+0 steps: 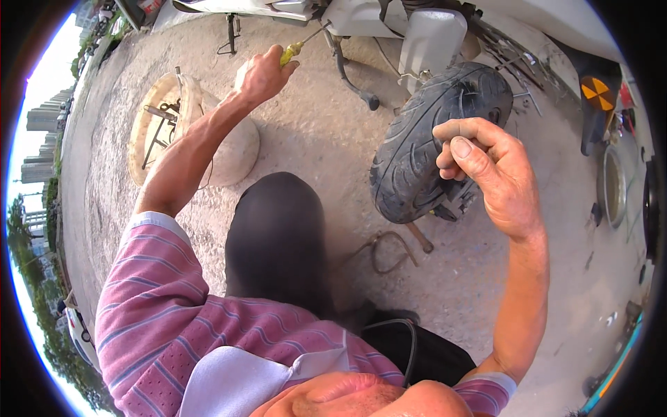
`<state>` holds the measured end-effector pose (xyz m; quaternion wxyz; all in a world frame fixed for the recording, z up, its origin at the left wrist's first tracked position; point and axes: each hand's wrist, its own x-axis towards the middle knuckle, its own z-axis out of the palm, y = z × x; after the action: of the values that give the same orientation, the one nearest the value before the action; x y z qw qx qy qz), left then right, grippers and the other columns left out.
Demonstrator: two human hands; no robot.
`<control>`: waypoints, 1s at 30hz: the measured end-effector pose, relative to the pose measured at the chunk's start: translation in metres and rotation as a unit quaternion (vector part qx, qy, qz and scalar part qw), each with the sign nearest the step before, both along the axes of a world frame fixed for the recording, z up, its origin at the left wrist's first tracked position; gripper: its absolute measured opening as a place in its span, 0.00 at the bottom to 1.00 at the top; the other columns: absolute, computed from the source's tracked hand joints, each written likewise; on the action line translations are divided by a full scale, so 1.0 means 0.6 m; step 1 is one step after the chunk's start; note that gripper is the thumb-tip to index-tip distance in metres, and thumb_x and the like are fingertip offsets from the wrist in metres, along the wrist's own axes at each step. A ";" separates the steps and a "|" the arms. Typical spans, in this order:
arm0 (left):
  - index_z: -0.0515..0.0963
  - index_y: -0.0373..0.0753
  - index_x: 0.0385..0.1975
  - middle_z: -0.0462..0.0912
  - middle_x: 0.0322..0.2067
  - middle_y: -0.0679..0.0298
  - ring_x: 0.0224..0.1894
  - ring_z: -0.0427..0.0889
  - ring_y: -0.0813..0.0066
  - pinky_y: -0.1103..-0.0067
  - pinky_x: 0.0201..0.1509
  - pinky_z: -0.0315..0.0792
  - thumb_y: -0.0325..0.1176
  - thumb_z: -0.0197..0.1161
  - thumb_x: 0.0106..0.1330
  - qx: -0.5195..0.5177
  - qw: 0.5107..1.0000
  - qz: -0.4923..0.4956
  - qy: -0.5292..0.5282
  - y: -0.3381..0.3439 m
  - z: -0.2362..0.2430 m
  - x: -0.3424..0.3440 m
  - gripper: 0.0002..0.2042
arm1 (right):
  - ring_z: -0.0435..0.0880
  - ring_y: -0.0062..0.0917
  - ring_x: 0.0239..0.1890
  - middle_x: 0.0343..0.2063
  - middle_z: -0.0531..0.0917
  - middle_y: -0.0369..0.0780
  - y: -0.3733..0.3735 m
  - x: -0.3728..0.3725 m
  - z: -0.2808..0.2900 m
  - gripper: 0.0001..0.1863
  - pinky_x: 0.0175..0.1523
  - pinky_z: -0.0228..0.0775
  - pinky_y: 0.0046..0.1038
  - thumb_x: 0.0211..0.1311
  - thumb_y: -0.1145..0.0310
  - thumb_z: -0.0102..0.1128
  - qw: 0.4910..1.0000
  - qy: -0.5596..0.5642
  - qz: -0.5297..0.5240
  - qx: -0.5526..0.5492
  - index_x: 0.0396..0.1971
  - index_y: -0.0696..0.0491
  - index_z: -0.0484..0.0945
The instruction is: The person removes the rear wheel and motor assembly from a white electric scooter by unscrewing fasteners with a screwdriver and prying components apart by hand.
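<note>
My left hand [264,78] is stretched out to the far left, closed around the yellow handle of a screwdriver [292,53]. Its thin metal shaft points up and right, the tip close to the white underside panel of a scooter [358,19]. In front of the black scooter tyre [424,142], my right hand [490,163] is raised with the fingers curled and the thumb pressed to them. Whether anything small sits in that pinch is hidden. The tyre has a grooved tread, and my right hand covers part of its near side.
A dirty white bucket [229,149] lies tipped on the left, with metal tools inside. A curved stand leg [354,87] hangs below the scooter. Several rods [524,73] lie beyond the tyre. A hooked metal bar [389,254] and a round metal basin [613,186] rest on the ground.
</note>
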<state>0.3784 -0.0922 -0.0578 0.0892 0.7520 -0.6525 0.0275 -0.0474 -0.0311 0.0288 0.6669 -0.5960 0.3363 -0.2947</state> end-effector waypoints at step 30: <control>0.72 0.46 0.39 0.67 0.19 0.73 0.14 0.62 0.81 0.78 0.15 0.53 0.42 0.61 0.73 0.283 0.900 0.051 0.329 -0.046 -0.005 0.076 0.09 | 0.83 0.18 0.31 0.32 0.86 0.34 -0.052 -0.151 -0.002 0.15 0.36 0.72 0.21 0.75 0.55 0.59 0.991 -0.065 -0.115 0.022 0.43 0.52 0.82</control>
<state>0.4237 -0.1195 -0.0611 0.0807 0.7439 -0.5274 -0.4025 -0.1378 -0.0621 0.0279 0.6616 -0.5182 0.3651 -0.4005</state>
